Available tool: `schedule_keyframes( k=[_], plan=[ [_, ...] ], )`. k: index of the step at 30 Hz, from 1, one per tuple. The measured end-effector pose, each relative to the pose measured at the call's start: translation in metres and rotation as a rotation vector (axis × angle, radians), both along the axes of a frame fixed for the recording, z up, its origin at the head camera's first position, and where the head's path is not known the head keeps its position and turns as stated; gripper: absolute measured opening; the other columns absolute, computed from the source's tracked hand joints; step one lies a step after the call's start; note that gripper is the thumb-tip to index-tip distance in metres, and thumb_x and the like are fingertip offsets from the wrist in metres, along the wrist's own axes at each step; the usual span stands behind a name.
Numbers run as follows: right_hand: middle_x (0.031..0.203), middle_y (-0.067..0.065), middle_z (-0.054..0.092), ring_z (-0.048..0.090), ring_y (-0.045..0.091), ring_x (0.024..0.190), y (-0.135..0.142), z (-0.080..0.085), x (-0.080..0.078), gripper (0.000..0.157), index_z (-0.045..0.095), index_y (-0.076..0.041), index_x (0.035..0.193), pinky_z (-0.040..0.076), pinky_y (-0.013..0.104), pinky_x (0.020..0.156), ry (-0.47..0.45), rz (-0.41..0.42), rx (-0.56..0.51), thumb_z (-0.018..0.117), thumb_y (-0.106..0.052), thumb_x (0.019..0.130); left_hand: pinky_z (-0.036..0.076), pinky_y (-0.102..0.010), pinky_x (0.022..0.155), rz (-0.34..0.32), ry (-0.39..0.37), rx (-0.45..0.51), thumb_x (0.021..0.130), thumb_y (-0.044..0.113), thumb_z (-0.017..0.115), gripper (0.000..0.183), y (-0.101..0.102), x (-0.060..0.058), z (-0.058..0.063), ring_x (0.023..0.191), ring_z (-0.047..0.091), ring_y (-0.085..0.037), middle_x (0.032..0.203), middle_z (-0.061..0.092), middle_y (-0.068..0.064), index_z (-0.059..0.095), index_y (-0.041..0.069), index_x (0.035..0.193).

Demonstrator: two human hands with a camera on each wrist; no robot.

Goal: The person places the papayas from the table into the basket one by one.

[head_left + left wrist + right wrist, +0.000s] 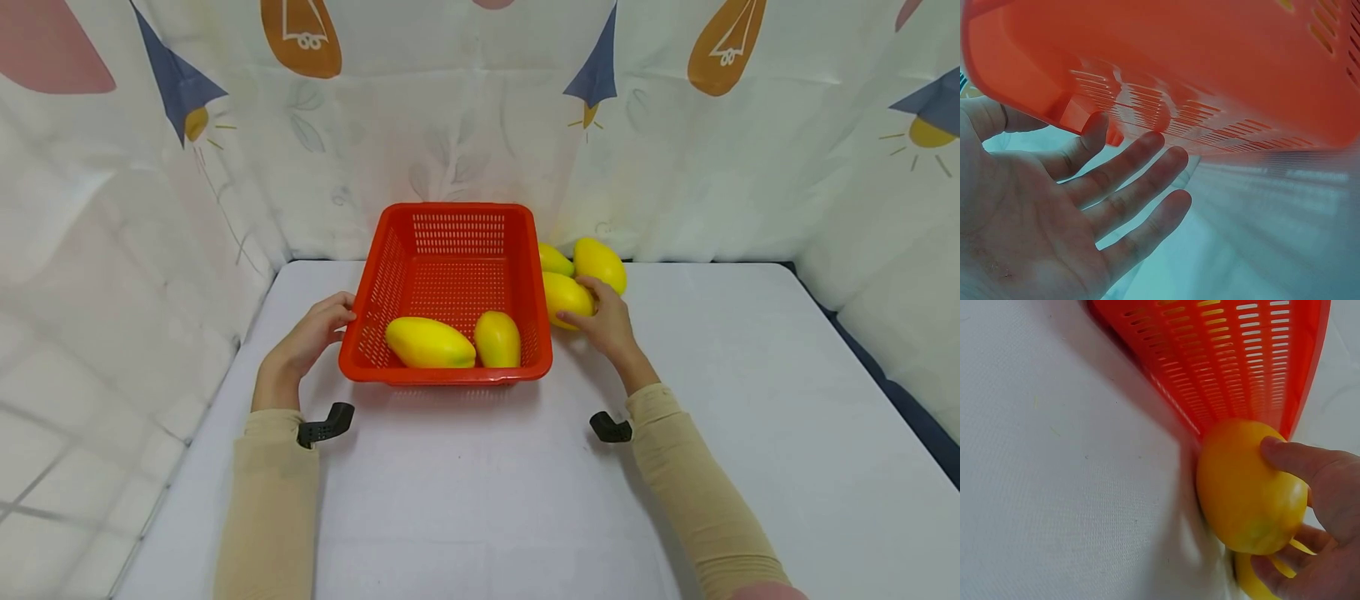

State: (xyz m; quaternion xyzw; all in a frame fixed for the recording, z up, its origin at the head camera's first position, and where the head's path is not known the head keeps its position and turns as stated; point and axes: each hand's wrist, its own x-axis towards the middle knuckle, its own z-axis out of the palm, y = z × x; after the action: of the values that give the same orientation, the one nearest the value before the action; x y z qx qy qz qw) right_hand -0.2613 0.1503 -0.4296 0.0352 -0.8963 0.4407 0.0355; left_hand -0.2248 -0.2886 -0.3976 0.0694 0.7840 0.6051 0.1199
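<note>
A red perforated plastic basket (444, 377) holds two yellow mangoes, a long mango (431, 342) and a shorter mango (497, 339), at its near side. Against its left side is my left hand (313, 329), and the left wrist view shows the fingers (1141, 231) spread and relaxed by the outer wall. At the basket's right side my right hand (606, 323) grips a yellow mango (1244, 487) between thumb and fingers. Behind that one lie two more mangoes, a rounded mango (600, 263) and a mango (553, 260) partly hidden by the basket.
The basket stands on a white-covered table (465, 492) near its back edge. A patterned white curtain (480, 125) hangs behind and along both sides. Black wrist mounts (327, 423) stick out from both sleeves, low over the table.
</note>
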Motion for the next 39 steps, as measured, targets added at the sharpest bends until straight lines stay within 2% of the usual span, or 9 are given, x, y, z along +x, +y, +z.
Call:
schedule_keyframes(
  k=[13,28,39],
  plan=[
    [0.144,0.011,0.046,0.042,0.031,0.129,0.0,-0.002,0.002,0.068,0.045,-0.012,0.14,0.033,0.051,0.112,0.001,-0.024,0.008,0.076,-0.032,0.082,0.036,-0.042,0.097,-0.006,0.0,-0.005,0.096,0.015,0.031,0.024,0.0,0.001,0.001,0.117,0.044,-0.018,0.109,0.053,0.0,0.052,0.007,0.105],
    [0.143,0.01,0.048,0.044,0.031,0.128,0.003,-0.002,0.006,0.067,0.046,-0.013,0.139,0.035,0.05,0.111,0.006,-0.036,-0.004,0.076,-0.032,0.082,0.038,-0.038,0.095,-0.002,-0.004,-0.015,0.096,0.015,0.031,0.022,-0.001,0.0,0.0,0.115,0.045,-0.015,0.105,0.054,0.003,0.053,0.011,0.101],
    [0.142,0.013,0.048,0.046,0.032,0.126,0.005,0.002,0.013,0.067,0.046,-0.01,0.139,0.041,0.049,0.106,0.025,-0.049,-0.025,0.076,-0.03,0.082,0.036,-0.04,0.097,-0.001,-0.001,-0.008,0.096,0.015,0.031,0.022,-0.001,0.001,0.0,0.116,0.044,-0.016,0.105,0.054,0.004,0.053,0.012,0.1]
  ],
)
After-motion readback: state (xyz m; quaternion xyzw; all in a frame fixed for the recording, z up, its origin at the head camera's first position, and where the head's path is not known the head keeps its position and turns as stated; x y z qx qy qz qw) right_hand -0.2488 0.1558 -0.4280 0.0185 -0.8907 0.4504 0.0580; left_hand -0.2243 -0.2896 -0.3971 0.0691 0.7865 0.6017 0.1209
